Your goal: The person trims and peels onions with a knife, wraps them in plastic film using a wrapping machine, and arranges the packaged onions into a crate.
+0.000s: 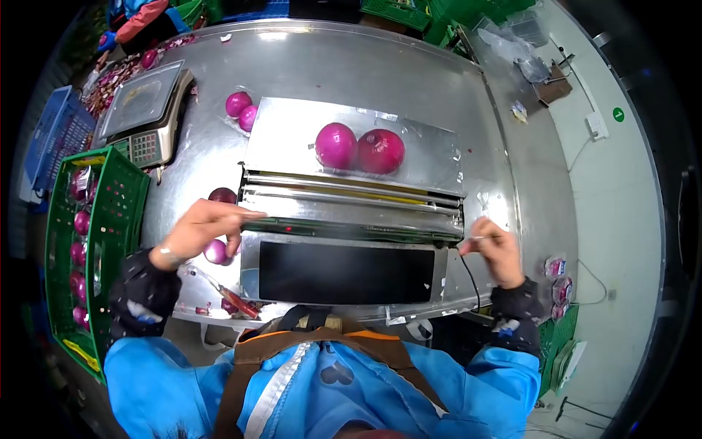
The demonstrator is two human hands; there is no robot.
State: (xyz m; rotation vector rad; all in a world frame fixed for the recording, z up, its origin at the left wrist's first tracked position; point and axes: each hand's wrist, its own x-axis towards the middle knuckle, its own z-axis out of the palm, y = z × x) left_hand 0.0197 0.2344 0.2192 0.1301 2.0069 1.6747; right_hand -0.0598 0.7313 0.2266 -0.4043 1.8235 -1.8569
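Note:
Two large red onions (pixel 358 150) sit side by side on the metal top plate (pixel 285 139) of a film-wrapping machine. Below them run its shiny rollers (pixel 351 194) and a dark-edged bar, then a flat black pad (pixel 346 272). My left hand (pixel 197 233) is over the left end of the bar, index finger stretched out and thumb apart, with no held thing visible. Off the machine's right end, my right hand (pixel 499 252) has its fingers bent in towards the thumb in a pinch; whatever is between them cannot be made out.
Left stand a scale (pixel 150 121) and a green crate (pixel 110 183) of wrapped onions. Loose onions (pixel 240 104) lie by the machine; a red-handled knife (pixel 238 301) rests near the front edge. A black cable (pixel 472 278) hangs right. Another person's sleeve (pixel 139 20) shows at the far left.

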